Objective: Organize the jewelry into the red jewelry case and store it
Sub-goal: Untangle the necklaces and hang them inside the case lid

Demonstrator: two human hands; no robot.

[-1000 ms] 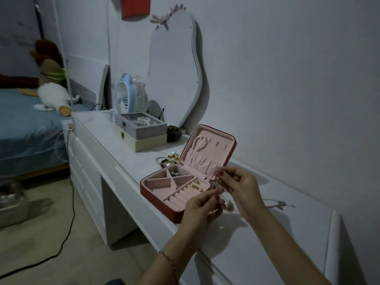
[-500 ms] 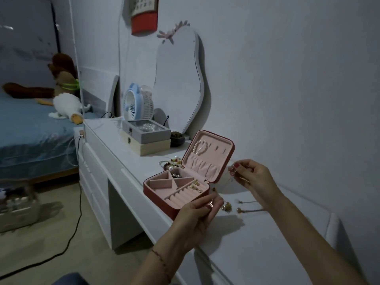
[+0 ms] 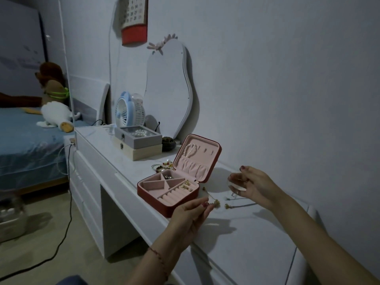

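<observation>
Red on the outside and soft pink within, the jewelry case (image 3: 168, 191) sits open near the front edge of the white dresser (image 3: 257, 243), lid propped upright with a pearl bracelet (image 3: 190, 150) hung inside it and a few gold earrings (image 3: 186, 185) already tucked in the right-hand tray. Just right of the case, the left hand (image 3: 193, 214) comes in low, fingertips pinching a small gold piece (image 3: 214, 203) at the dresser top — tiny, light, easy to fumble, so a thumb-and-finger nip on its solid part looks the safest hold. Beside it a thin chain necklace (image 3: 240, 205) trails across the surface; limp and tangle-prone, I'd guess, best lifted near the clasp or pendant so it hangs free. Further right, the right hand (image 3: 249, 185) hovers above the dresser, fingers curled round something pale and blurred; what it grips I cannot tell. More loose jewelry (image 3: 163, 165) waits behind the case.
</observation>
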